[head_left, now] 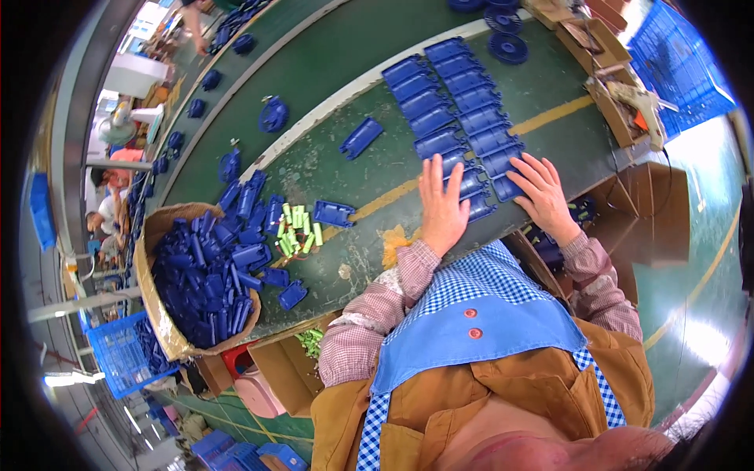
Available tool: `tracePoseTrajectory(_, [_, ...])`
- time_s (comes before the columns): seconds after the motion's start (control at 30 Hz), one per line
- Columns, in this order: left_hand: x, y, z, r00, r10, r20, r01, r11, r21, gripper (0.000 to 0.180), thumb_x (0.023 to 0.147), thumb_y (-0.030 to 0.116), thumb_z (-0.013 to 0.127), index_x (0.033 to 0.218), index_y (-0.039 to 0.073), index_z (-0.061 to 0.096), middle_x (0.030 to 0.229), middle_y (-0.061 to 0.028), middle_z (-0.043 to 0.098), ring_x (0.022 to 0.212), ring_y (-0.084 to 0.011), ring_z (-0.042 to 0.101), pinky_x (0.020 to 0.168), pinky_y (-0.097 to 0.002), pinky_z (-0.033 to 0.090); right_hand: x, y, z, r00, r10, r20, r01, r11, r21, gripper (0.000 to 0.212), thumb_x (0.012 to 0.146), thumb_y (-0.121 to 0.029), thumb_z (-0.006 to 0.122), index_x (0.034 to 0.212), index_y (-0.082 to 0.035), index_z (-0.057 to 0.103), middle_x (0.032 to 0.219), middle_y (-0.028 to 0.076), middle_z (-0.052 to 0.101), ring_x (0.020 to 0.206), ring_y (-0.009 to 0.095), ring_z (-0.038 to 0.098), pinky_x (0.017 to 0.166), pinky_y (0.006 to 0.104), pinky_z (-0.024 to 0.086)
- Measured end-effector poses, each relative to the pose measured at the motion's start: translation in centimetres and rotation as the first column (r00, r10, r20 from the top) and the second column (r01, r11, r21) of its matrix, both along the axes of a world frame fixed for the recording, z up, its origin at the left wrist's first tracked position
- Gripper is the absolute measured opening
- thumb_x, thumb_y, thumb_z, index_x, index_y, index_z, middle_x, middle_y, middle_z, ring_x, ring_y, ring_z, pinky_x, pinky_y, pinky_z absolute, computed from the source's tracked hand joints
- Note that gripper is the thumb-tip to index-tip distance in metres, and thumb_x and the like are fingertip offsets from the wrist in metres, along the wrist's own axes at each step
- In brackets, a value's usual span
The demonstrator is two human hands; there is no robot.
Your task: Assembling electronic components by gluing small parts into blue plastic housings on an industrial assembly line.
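Two columns of blue plastic half-shells (459, 86) run away from me across the green worktable, with the open hollow sides facing up. My left hand (444, 202) lies over the near end of the left column, fingers stretched out and touching the shells. On the other side, my right hand (545, 198) reaches to the near end of the right column, fingertips at the edge of the last shell (507, 187). Neither hand is closed around anything. A single blue shell (361, 139) lies apart to the left of the columns.
At the left stands a cardboard box (157, 294) heaped with blue shells. Beside it lie light-green battery cells (297, 228) and loose shells. A conveyor (314, 55) carries blue parts along the far side. A glue gun (636, 98) sits by a carton at the right.
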State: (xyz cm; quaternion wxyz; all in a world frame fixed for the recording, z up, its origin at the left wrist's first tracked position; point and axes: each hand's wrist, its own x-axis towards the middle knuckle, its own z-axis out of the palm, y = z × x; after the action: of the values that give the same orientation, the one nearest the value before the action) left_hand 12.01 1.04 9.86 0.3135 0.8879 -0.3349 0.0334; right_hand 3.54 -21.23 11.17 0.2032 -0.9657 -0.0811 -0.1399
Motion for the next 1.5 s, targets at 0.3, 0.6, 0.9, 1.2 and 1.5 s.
tracePoseTrajectory(0.3, [0.7, -0.2, 0.9, 0.999, 0.018, -0.049, -0.019, 1.000, -0.012, 0.076, 0.070, 0.008, 0.068, 0.139, 0.011, 0.036, 0.148, -0.0227, 0.018, 0.139, -0.0426, 0.014, 0.110, -0.0575, 0.017, 0.9, 0.3, 0.5, 0.999, 0.016, 0.028, -0.018, 0.998, 0.057, 0.049, 0.076, -0.012, 0.065, 0.124, -0.008, 0.055, 0.139, 0.009, 0.046, 0.133, 0.030, 0.035, 0.110, 0.0473, 0.024])
tracePoseTrajectory(0.6, [5.5, 11.9, 2.6, 0.887, 0.344, 0.308, -0.353, 0.935, -0.026, 0.042, 0.067, -0.008, 0.053, 0.106, 0.006, 0.057, 0.122, -0.0166, 0.048, 0.115, -0.0368, 0.044, 0.097, -0.0457, 0.036, 0.8, 0.2, 0.1, 0.992, -0.017, 0.124, -0.014, 0.969, 0.245, 0.048, 0.076, 0.000, 0.056, 0.124, 0.000, 0.054, 0.136, 0.014, 0.049, 0.131, 0.034, 0.038, 0.109, 0.0414, 0.028])
tracePoseTrajectory(0.9, [7.0, 18.5, 2.2, 0.883, 0.323, 0.341, -0.422, 0.864, 0.274, 0.017, 0.069, 0.005, 0.061, 0.085, 0.008, 0.059, 0.097, -0.0111, 0.051, 0.102, -0.0313, 0.046, 0.087, -0.0425, 0.038, 0.3, -0.6, -1.1, 0.989, -0.002, 0.151, -0.035, 0.969, 0.243, 0.041, 0.087, -0.006, 0.051, 0.126, 0.001, 0.052, 0.138, 0.014, 0.047, 0.131, 0.034, 0.038, 0.109, 0.0423, 0.028])
tracePoseTrajectory(1.2, [10.0, 15.5, 1.9, 0.817, 0.475, 0.326, -0.564, 0.776, 0.283, 0.007, 0.072, 0.013, 0.059, 0.076, 0.009, 0.057, 0.071, -0.0133, 0.061, 0.070, -0.0356, 0.060, 0.060, -0.0503, 0.044, 0.8, 0.4, 0.0, 0.992, -0.057, 0.113, 0.027, 0.966, 0.258, 0.039, 0.079, -0.003, 0.058, 0.118, 0.001, 0.057, 0.133, 0.015, 0.051, 0.125, 0.034, 0.044, 0.106, 0.0414, 0.032])
tracePoseTrajectory(1.5, [11.5, 10.9, 3.8, 0.701, 0.618, 0.355, -0.669, 0.743, 0.027, 0.028, 0.074, 0.013, 0.065, 0.100, 0.010, 0.056, 0.086, -0.0159, 0.056, 0.082, -0.0351, 0.057, 0.070, -0.0468, 0.045, 1.4, 0.7, 0.2, 0.989, -0.046, 0.138, 0.004, 0.956, 0.293, 0.040, 0.076, -0.002, 0.060, 0.117, 0.000, 0.058, 0.131, 0.014, 0.052, 0.125, 0.034, 0.043, 0.105, 0.0417, 0.034])
